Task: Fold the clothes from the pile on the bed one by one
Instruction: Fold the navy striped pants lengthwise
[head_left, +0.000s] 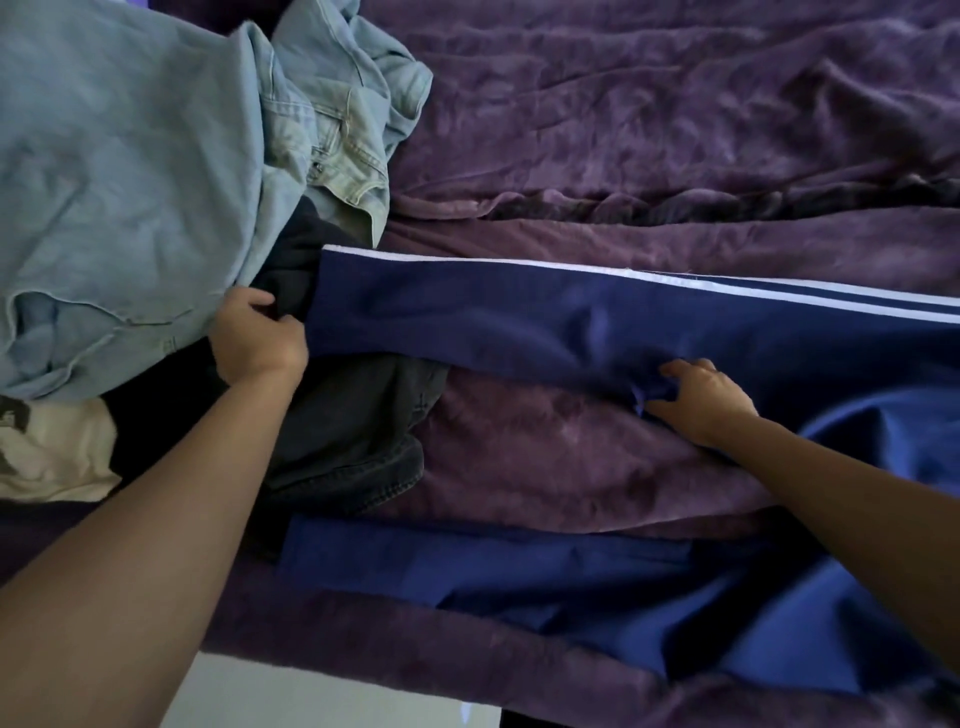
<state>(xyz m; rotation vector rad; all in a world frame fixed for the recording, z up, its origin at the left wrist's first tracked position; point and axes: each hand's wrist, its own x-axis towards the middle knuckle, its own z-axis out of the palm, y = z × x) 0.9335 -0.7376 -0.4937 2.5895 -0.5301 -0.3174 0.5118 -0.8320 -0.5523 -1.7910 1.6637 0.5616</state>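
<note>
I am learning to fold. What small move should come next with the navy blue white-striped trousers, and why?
Probably lay the far leg of the navy blue white-striped trousers onto the near leg: left hand grips its hem, right hand pinches its lower edge, legs lie apart.

purple bed (675, 130), navy trousers (519, 322), clothes pile (130, 156)

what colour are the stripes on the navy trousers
White, against the navy trousers; the stripes run along the leg's far edge, clearest in the head view.
</note>
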